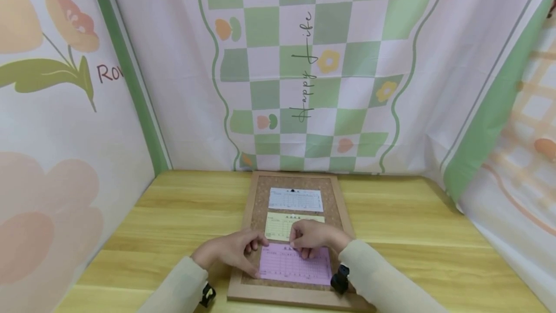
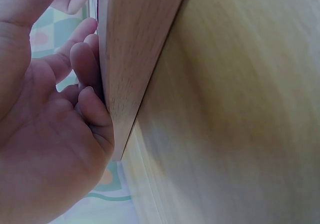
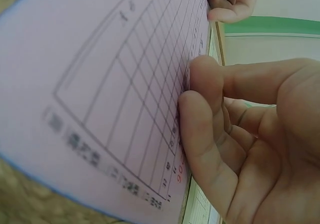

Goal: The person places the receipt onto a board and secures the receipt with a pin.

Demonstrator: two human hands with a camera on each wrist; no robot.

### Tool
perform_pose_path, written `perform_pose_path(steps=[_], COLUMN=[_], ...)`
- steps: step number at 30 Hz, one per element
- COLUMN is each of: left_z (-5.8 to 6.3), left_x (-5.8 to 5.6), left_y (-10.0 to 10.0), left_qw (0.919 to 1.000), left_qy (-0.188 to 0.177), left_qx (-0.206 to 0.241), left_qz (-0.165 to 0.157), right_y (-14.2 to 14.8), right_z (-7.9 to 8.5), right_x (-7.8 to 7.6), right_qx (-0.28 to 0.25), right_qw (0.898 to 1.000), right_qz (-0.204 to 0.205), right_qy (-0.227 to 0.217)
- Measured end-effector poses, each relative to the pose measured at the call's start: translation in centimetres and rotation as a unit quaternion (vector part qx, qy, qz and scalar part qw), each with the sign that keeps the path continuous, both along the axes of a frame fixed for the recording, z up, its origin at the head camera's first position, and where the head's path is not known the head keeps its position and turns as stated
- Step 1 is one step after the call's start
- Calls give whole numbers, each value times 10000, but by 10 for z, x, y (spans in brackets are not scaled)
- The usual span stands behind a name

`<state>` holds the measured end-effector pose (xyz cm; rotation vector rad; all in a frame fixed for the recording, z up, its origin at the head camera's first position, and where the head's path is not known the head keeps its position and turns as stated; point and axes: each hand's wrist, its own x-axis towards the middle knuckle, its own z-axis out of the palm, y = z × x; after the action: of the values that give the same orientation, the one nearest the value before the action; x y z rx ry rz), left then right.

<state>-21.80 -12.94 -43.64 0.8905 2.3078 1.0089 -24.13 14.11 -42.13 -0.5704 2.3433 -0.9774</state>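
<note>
A pink printed form (image 1: 291, 268) lies on the lower part of a wood-framed cork board (image 1: 262, 194). My right hand (image 1: 314, 236) is at its top edge, with thumb and forefinger pinching what looks like a small clear push pin (image 3: 187, 78), mostly hidden by the fingertips. On the form's left side rests my left hand (image 1: 232, 250), thumb near the lower corner and forefinger near the upper one, fingers loosely bent. Above lies a yellow form (image 1: 277, 226), partly covered by the right hand. Higher up, a black push pin (image 1: 293, 191) sits in a pale blue form (image 1: 295, 201).
The board lies on a wood-grain table (image 1: 173, 216), its far end close to a green-and-white checked curtain (image 1: 295, 81). Patterned cloth walls (image 1: 43, 158) stand at both sides. The board's raised wooden frame (image 2: 135, 49) runs beside the left hand.
</note>
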Motion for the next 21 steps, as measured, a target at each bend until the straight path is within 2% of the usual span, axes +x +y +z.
perform_pose_path(steps=[10,21], left_z=[2,0], left_x=[1,0], left_y=[0,0], left_qw=[9999,10000], left_qy=[-92,-13], left_qx=[14,2], left_qz=[53,-1], right_y=[2,0], right_z=[-4,2], right_x=[-1,1], right_qx=[-194,-40], right_qw=[9998,9999], right_qz=[-13,2], right_qy=[-93,-124])
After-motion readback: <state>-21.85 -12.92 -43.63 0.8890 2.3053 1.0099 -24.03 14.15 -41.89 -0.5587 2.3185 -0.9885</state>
